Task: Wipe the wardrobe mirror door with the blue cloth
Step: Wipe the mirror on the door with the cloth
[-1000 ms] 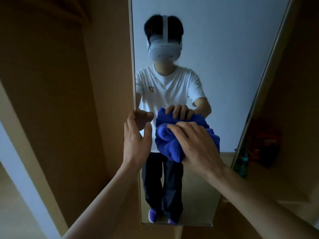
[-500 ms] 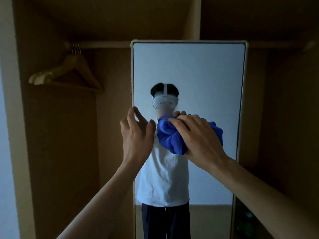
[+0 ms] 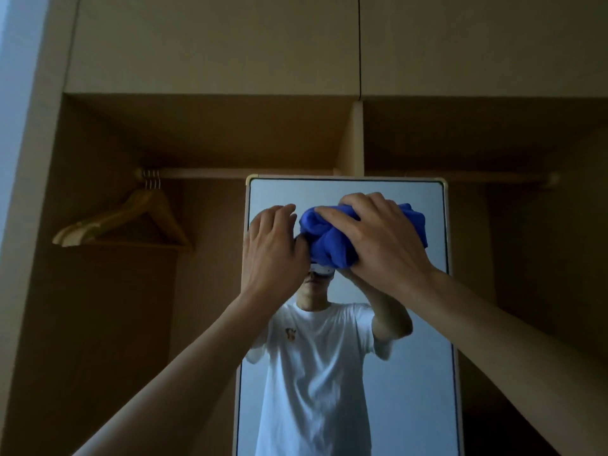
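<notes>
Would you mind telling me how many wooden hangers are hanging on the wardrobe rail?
3 hangers, going by the hooks: all bunched together at the left end of the rail, left of the mirror door, overlapping one another. Another may be hidden behind them.

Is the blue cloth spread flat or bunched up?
Bunched up: the blue cloth shows thick rounded folds under the right hand.

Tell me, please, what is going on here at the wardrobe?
A person is wiping the mirror door of a wardrobe. The right hand grips a bunched blue cloth and presses it to the glass near the mirror's top edge. The left hand holds the door's left edge beside the cloth. Wooden hangers hang on the rail to the left.
</notes>
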`<state>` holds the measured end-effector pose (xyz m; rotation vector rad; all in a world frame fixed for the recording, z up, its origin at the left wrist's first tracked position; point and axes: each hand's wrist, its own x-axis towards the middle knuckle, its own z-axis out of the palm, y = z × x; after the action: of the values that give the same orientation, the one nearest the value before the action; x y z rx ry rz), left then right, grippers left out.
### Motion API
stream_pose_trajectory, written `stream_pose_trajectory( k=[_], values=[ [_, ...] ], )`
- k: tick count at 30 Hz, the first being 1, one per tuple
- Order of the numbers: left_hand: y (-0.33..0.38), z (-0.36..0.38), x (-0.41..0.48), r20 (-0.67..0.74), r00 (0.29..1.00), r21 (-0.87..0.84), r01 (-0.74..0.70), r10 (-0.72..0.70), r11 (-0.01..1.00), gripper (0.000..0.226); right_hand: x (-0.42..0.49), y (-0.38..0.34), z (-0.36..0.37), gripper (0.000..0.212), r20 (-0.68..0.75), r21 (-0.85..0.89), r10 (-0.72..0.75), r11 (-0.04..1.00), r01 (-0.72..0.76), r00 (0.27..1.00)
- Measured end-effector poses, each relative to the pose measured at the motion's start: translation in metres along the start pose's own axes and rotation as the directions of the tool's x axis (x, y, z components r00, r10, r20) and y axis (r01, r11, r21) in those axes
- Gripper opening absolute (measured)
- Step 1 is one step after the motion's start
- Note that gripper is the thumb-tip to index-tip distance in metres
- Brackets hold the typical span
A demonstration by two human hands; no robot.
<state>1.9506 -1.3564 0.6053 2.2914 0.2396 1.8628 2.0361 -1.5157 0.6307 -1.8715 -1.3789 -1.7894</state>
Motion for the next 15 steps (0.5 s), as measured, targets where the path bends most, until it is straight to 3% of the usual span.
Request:
stream_pose_trajectory(
  k=[7, 11, 15],
  values=[
    [0.009, -0.011, 0.064, 0.024, 0.987, 0.096, -0.16, 0.158, 0.983, 0.045, 0.052, 0.021, -0.004, 0.058, -0.034, -0.089, -0.022, 0.996, 0.019, 0.999],
    [0.01, -0.011, 0.09, 0.123, 0.979, 0.126, -0.176, 0.16, 0.976, 0.049, 0.068, 0.029, 0.004, 0.059, -0.032, -0.088, 0.018, 0.996, -0.021, 0.999],
    [0.008, -0.005, 0.093, 0.17, 0.972, 0.135, -0.187, 0.163, 0.973, 0.034, 0.068, 0.027, 0.013, 0.058, -0.046, -0.085, 0.04, 0.995, -0.044, 0.998]
  ],
)
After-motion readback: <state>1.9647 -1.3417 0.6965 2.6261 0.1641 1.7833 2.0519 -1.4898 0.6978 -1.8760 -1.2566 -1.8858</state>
